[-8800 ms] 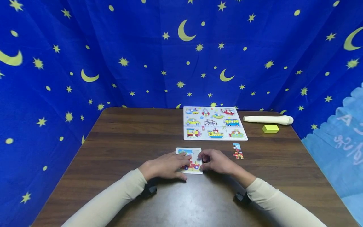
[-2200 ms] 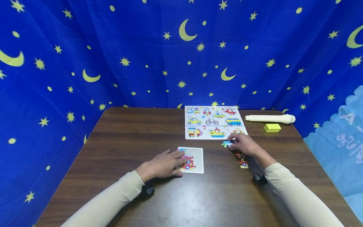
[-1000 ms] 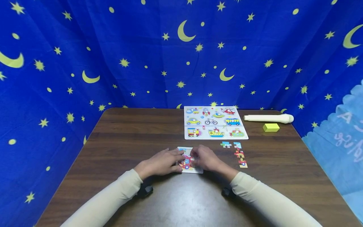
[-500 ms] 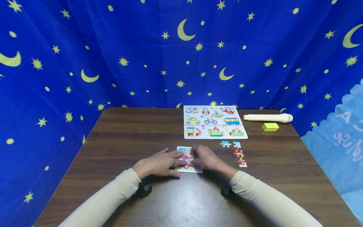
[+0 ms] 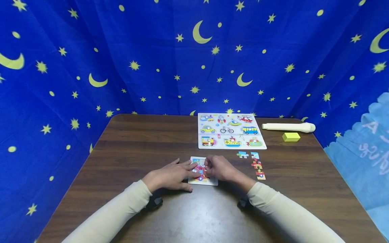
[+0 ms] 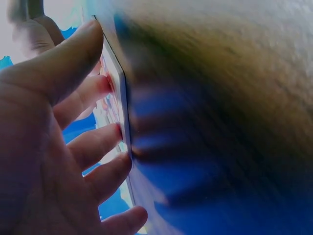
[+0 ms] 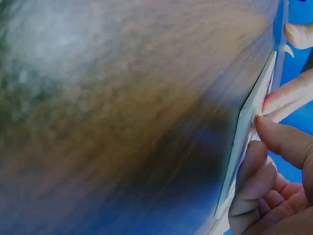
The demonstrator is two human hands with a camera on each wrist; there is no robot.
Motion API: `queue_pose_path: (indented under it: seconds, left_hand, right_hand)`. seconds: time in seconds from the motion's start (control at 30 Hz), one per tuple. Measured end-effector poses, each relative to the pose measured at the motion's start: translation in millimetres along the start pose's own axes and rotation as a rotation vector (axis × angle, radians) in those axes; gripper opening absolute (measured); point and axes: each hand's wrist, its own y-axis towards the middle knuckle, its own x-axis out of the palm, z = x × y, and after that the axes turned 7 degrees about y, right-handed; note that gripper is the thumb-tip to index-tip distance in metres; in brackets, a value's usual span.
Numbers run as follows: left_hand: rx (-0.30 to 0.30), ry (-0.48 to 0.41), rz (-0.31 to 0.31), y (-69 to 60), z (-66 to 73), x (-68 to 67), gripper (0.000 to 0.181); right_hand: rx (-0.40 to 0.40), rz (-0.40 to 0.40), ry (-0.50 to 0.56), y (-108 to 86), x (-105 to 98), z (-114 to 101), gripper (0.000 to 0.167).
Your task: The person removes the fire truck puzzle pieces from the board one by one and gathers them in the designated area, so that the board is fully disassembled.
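A small jigsaw puzzle in a white-rimmed tray [image 5: 215, 183] lies in front of me, showing part of a red vehicle picture. My left hand [image 5: 170, 174] rests on its left side, fingers spread over the jigsaw pieces [image 5: 200, 178]. From the right, my right hand [image 5: 221, 168] reaches over the tray with curled fingers. In the right wrist view its thumb [image 7: 283, 139] and fingers pinch at a jigsaw piece, mostly hidden. Several loose pieces lie right of the tray: a blue one [image 5: 242, 155], another blue one [image 5: 255, 155] and red ones [image 5: 257, 165].
Behind the tray lies a white vehicle puzzle board [image 5: 231, 137] with knobs. A white microphone-shaped stick [image 5: 287, 127] and a yellow block [image 5: 291, 137] are at the back right of the wooden table [image 5: 146, 141]. A blue starry curtain [image 5: 164, 50] surrounds it.
Compared with the earliest frame, more pieces lie right of the tray and fewer are in it. My right hand released a blue piece there, then returned to the tray; my left hand stayed.
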Motion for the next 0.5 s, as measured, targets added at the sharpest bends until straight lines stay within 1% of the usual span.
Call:
queue_pose_path:
  seconds: [0.13, 0.3, 0.4, 0.5]
  left_hand:
    - [0.001, 0.0, -0.009, 0.4, -0.6, -0.6, 0.063]
    - [-0.006, 0.0, -0.017, 0.0, -0.6, -1.4, 0.063]
    - [-0.003, 0.009, -0.015, 0.0, -0.6, -1.2, 0.062]
    - [0.002, 0.017, -0.013, -0.2, -0.7, -1.1, 0.062]
  right_hand:
    - [0.007, -0.006, 0.002, -0.1, -1, -1, 0.022]
    - [0.001, 0.03, -0.016, -3.3, -6, 1, 0.022]
    - [-0.012, 0.057, -0.005, -10.2, -15, 9, 0.022]
    - [-0.001, 0.055, 0.061, -21.7, -31, 23, 0.022]
